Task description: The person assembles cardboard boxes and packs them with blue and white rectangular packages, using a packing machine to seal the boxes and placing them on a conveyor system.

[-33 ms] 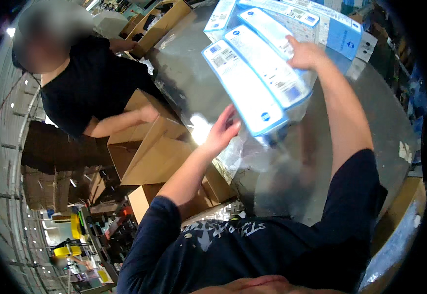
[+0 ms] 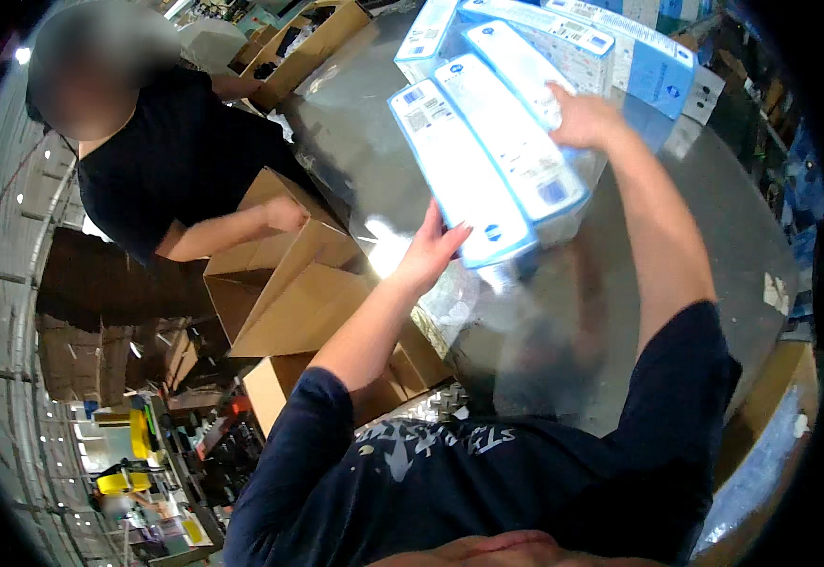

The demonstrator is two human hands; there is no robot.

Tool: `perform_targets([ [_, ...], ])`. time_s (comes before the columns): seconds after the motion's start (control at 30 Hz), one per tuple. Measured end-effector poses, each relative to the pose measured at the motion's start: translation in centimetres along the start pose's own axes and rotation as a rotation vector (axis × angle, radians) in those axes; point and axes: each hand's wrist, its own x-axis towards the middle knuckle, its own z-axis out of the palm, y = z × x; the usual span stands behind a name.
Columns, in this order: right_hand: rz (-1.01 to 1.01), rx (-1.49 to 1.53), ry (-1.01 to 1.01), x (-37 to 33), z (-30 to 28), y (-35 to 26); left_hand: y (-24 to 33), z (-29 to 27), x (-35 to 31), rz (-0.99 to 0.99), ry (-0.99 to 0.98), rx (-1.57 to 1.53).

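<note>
Three long white cartons with light-blue edges lie side by side between my hands above the metal table. My left hand (image 2: 428, 253) grips the near left end of the left carton (image 2: 459, 180), its thumb at the top edge and its other fingers mostly hidden. The middle carton (image 2: 511, 137) is pressed against it. My right hand (image 2: 586, 117) is closed on the right side of the right-hand carton (image 2: 516, 61), fingertips over its top edge. Together the hands squeeze the row from both sides. The cartons' undersides are out of sight.
More blue-and-white cartons (image 2: 653, 76) stand at the far side of the grey metal table (image 2: 705, 236). A co-worker (image 2: 166, 161) at the left has a hand on an open cardboard box (image 2: 294, 293). Another cardboard box (image 2: 270, 383) sits below it. A brown tray of parts (image 2: 313, 52) lies far left.
The near ends of the cartons have shifted slightly left, toward my left hand. My left thumb now lies against the left carton's edge. My right hand has come slightly nearer.
</note>
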Motion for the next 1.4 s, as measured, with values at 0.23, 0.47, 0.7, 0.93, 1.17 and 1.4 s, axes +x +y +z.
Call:
perform_targets([
  [0.23,-0.041,0.669,-0.155,-19.8,-1.3,-2.7,0.4,-3.6,-11.5,-0.048,-0.168,0.135],
  [0.47,0.219,1.452,-0.254,-24.4,7.3,-1.3,-2.2,-5.4,-11.1,-0.044,-0.293,-0.057],
  [0.7,-0.005,1.331,-0.185,-31.0,-0.2,-9.3,0.2,-9.1,-18.3,0.308,-0.335,0.216],
  [0.93,-0.051,1.042,-0.007,-32.8,2.0,-14.4,2.4,-12.1,-24.4,0.311,-0.261,0.299],
  [1.17,-0.326,0.899,-0.781,-37.6,0.6,-28.3,20.3,-23.0,-36.6,0.269,-0.296,0.631],
  [1.4,-0.377,1.081,-0.648,-39.9,2.9,-28.5,-2.6,-30.6,-31.7,-0.34,-0.439,0.545],
])
